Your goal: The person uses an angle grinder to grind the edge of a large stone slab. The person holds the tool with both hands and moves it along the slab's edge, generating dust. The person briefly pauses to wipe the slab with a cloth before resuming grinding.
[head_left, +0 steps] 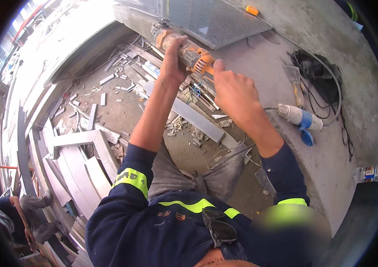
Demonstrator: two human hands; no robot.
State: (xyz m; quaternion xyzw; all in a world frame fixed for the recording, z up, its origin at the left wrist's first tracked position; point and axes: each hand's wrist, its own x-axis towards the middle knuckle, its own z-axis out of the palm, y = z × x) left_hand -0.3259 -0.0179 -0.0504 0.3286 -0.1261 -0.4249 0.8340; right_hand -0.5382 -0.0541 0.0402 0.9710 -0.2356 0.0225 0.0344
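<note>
An orange and grey angle grinder [189, 52] lies across the edge of a grey stone slab [211, 20] at the top of the view. My left hand [173, 60] is wrapped around the grinder's front body, near its head. My right hand [233, 91] sits at the grinder's orange rear end, fingers curled around it. Both forearms come up from my dark blue sleeves with yellow-green bands.
A grey concrete bench [331, 147] fills the right side, carrying a blue and white cable plug [302, 119], a coil of black cable [320, 73], a trowel [295, 80] and a plastic bottle [369, 173]. Stone offcuts [82, 151] and rubble cover the floor. Another person [24, 213] crouches lower left.
</note>
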